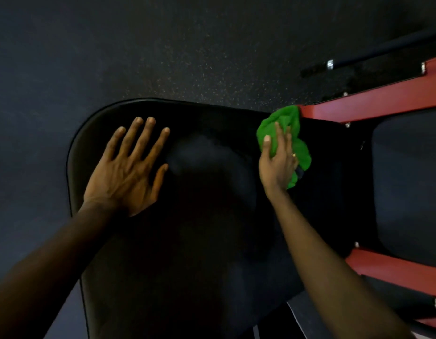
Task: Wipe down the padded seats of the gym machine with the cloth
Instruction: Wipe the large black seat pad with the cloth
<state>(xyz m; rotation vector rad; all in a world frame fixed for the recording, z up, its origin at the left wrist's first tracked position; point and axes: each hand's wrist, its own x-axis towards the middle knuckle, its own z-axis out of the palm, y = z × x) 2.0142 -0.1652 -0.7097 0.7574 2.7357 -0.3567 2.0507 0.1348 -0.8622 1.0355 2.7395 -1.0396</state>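
left hand (128, 172) flat on seat (212, 228), right hand (277, 162) pressing cloth (289, 123) (green)

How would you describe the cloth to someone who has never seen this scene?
Start at the large black padded seat filling the middle of the view. At its right edge, beside the red frame, the right hand presses down on the cloth. It is crumpled and bright green, the only green thing among black and red.
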